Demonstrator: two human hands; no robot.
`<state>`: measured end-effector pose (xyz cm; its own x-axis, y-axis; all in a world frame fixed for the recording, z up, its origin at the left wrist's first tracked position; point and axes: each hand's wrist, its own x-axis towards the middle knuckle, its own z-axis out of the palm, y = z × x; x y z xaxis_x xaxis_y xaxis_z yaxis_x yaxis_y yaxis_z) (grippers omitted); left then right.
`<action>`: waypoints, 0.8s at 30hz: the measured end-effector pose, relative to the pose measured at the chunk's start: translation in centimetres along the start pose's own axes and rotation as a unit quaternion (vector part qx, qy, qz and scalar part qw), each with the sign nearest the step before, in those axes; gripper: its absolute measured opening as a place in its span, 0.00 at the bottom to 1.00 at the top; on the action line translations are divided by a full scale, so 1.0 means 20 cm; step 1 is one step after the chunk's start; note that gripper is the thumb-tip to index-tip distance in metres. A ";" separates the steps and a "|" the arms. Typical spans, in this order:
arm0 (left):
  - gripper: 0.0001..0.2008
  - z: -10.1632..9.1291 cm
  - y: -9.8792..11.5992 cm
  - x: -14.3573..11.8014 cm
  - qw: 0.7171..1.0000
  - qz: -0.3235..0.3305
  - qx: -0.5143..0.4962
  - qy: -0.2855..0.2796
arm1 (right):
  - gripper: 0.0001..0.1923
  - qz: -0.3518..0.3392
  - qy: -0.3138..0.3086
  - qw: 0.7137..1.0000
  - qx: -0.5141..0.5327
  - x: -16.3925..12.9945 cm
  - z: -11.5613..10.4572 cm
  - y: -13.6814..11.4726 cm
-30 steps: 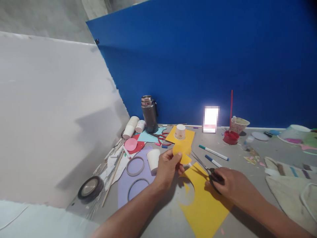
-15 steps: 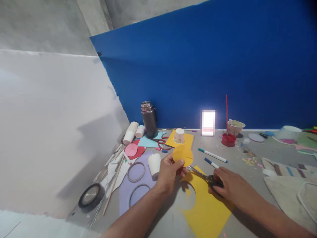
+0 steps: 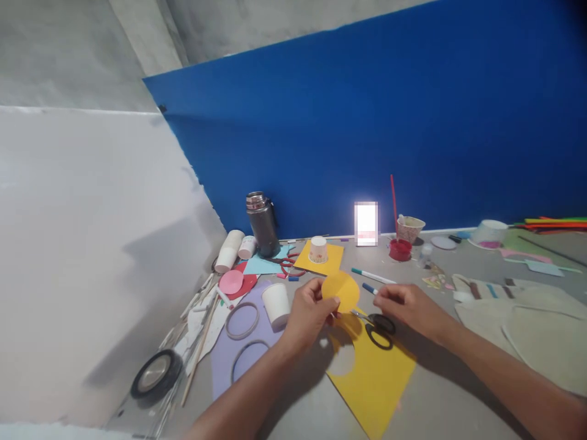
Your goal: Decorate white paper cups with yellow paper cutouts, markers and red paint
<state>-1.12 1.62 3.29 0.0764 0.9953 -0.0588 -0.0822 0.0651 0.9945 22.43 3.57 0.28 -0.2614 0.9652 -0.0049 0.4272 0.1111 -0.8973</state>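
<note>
My left hand [image 3: 308,313] pinches a yellow paper circle [image 3: 340,289] by its lower left edge and holds it up above the table. My right hand [image 3: 406,304] hovers just right of the circle, fingers loosely curled, with nothing in it. Black-handled scissors [image 3: 378,328] lie below that hand on a yellow sheet [image 3: 376,379], which has a round hole cut near its left edge.
A white paper cup [image 3: 276,302] stands on a purple sheet [image 3: 220,366] with cut rings. A tape roll [image 3: 153,377], a steel flask [image 3: 259,223], red scissors [image 3: 287,264], marker pens [image 3: 373,276] and a red paint lid [image 3: 400,249] lie around. Cloth bags [image 3: 527,318] are at the right.
My right hand has let go of the scissors, which now lie on the yellow sheet, and has lifted toward the circle. My left hand has raised the freed circle. The view shifted right.
</note>
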 end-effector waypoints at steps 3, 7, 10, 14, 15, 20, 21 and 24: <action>0.13 0.04 0.04 -0.02 0.997 0.008 0.057 -0.041 | 0.29 -0.001 0.010 0.989 0.147 -0.01 0.00 -0.04; 0.14 0.08 0.06 -0.03 0.995 -0.024 0.050 -0.077 | 0.31 -0.014 0.022 0.982 0.189 -0.03 0.01 -0.10; 0.18 0.10 0.04 -0.02 0.996 -0.052 0.007 -0.074 | 0.29 -0.019 0.042 0.983 0.178 -0.04 0.00 -0.12; 0.22 0.13 -0.03 0.00 0.994 -0.076 -0.057 -0.050 | 0.27 -0.004 0.023 0.982 0.187 -0.04 0.01 -0.10; 0.22 0.13 -0.04 0.00 0.993 -0.082 -0.071 -0.048 | 0.27 0.003 0.014 0.981 0.194 -0.04 0.02 -0.10; 0.23 0.13 -0.08 0.00 0.985 -0.114 -0.121 -0.051 | 0.27 0.021 -0.019 0.975 0.220 -0.04 0.05 -0.07; 0.23 0.13 -0.09 0.00 0.983 -0.119 -0.127 -0.056 | 0.28 0.025 -0.023 0.974 0.225 -0.04 0.06 -0.06; 0.24 0.13 -0.10 0.01 0.978 -0.137 -0.133 -0.084 | 0.28 0.042 -0.031 0.969 0.243 -0.04 0.07 -0.05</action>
<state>1.56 1.42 1.44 0.2914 0.9141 -0.2819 -0.2894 0.3651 0.8848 21.01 2.32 0.49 -0.3008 0.9484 -0.1005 -0.0049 -0.1069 -0.9943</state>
